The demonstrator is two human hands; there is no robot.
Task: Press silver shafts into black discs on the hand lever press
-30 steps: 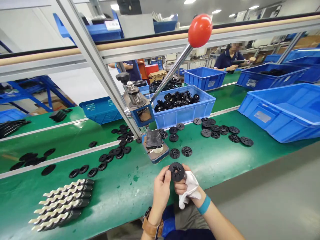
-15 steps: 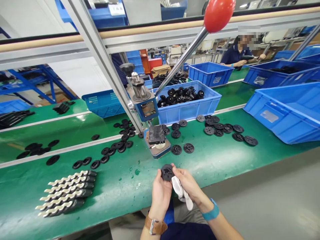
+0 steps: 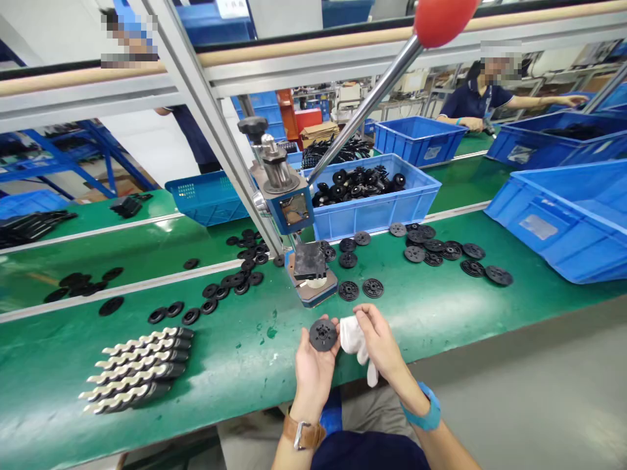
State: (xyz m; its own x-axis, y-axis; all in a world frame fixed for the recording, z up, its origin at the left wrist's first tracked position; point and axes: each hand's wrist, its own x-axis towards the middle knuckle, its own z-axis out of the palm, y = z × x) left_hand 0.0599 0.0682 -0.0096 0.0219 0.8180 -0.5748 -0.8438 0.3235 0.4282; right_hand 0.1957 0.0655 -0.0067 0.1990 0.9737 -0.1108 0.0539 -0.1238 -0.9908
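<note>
My left hand (image 3: 315, 369) holds a round black plastic disc (image 3: 323, 335) at its edge, over the front of the green bench. The disc's face, with a hub and small holes, is turned up toward me. Close beside it, my right hand (image 3: 383, 343) is closed on a white glove (image 3: 351, 336) whose fingers dangle below; the hand is now apart from the disc. Just beyond the hands stands a hand press (image 3: 289, 196) with a red-knobbed lever. A black block (image 3: 309, 261) sits on its base. Two ribbed black discs (image 3: 373, 288) lie right of the base.
Five-row stacked cream-and-black wavy parts (image 3: 142, 369) lie at left. Black rings (image 3: 191, 316) and more discs (image 3: 434, 245) are scattered on the green bench (image 3: 431, 313). A blue bin (image 3: 377, 212) of black parts stands behind the press, another blue bin (image 3: 563, 222) at right. Co-workers (image 3: 477, 101) are beyond.
My right hand has come off the disc and moved up and right with the glove. The left hand keeps the disc. A co-worker's arm at back right has stretched out; another person appears upper left.
</note>
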